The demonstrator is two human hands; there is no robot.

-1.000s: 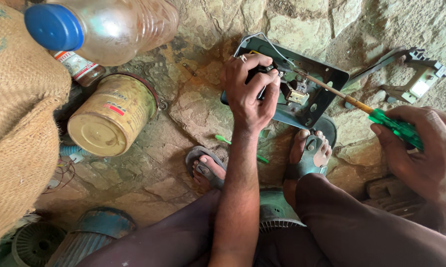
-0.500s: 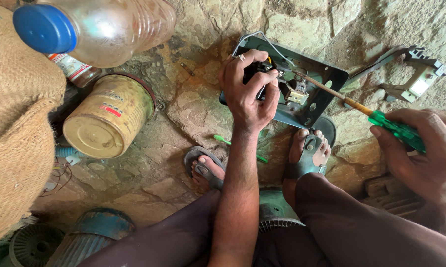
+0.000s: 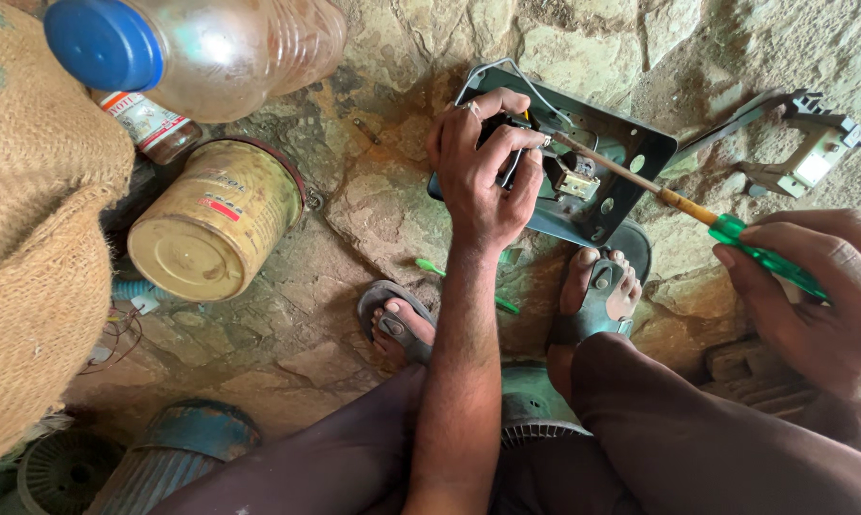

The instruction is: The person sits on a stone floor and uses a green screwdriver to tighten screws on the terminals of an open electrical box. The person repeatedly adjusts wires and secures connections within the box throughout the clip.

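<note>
My left hand [image 3: 483, 167] grips a small black part inside a grey metal switch box [image 3: 631, 157] lying on the stone floor. My right hand [image 3: 812, 286] holds a screwdriver [image 3: 678, 205] by its green handle; the long shaft slants up and left, its tip reaching the parts in the box beside my left fingers. My two sandalled feet [image 3: 597, 286] rest just below the box, and another small green tool [image 3: 430, 267] lies between them.
A yellow tin can [image 3: 211, 224] lies on its side at left, beside a burlap sack [image 3: 30, 219]. A clear plastic bottle with a blue cap [image 3: 192, 48] sits above it. A grey metal bracket [image 3: 793, 153] lies upper right. A blue motor housing [image 3: 178, 453] is at the bottom left.
The view shifted slightly; my left hand stays on the part in the box and the screwdriver keeps its angle, with small adjustments only.
</note>
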